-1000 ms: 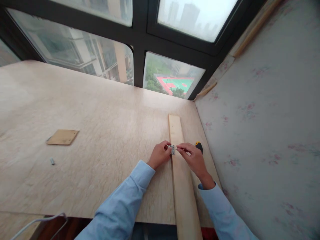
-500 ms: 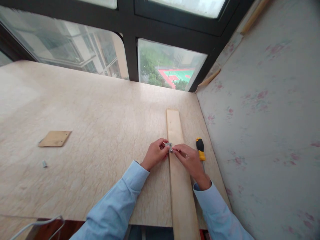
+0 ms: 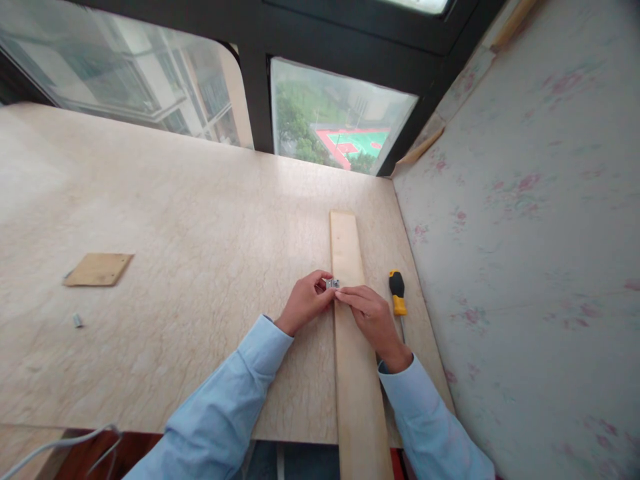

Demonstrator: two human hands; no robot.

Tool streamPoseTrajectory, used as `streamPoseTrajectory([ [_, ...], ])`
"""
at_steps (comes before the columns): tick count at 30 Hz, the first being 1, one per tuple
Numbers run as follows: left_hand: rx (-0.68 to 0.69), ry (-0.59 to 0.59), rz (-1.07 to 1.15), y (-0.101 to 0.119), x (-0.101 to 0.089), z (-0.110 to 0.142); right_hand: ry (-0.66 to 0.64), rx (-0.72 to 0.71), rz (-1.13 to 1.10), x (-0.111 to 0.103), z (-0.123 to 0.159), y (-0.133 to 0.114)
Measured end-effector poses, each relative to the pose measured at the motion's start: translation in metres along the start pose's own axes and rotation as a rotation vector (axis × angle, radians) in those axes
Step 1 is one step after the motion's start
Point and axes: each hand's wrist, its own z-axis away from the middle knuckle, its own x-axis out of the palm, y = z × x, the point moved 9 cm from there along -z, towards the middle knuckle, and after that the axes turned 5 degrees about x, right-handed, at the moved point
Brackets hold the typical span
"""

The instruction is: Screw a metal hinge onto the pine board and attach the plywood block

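Observation:
A long pale wooden plank (image 3: 350, 373) lies lengthwise on the marble-patterned table (image 3: 200, 253), near its right side. At the plank's left edge sits a small silver metal hinge (image 3: 333, 284). My left hand (image 3: 305, 303) pinches that hinge from the left with curled fingers. My right hand (image 3: 370, 317) rests on top of the plank and pinches the hinge from the right. Both sleeves are light blue. A yellow and black screwdriver (image 3: 397, 293) lies on the table just right of my right hand.
A thin square of brown board (image 3: 97, 269) and a small metal piece (image 3: 77, 321) lie at the table's left. A wall with flowered paper (image 3: 525, 233) runs close along the right. Windows (image 3: 340, 117) stand behind the table. A white cable (image 3: 55, 447) hangs at the near left edge.
The view has tilted down and shifted, so the screwdriver now shows fully. Both hands stay pinched on the hinge at the plank's left edge.

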Motion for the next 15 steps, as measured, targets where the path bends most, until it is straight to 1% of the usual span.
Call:
streamPoseTrajectory([
  [5, 0.003, -0.004, 0.003, -0.0011, 0.0001, -0.0001, 0.002, 0.007, 0.01, 0.0005, -0.0004, -0.002],
  [11, 0.002, -0.016, -0.002, -0.0032, 0.0011, 0.0, 0.001, 0.093, 0.002, 0.0006, -0.0018, 0.0029],
  [15, -0.025, -0.03, -0.001, -0.0033, 0.0018, 0.001, -0.016, 0.125, 0.011, 0.0026, -0.0016, 0.0058],
])
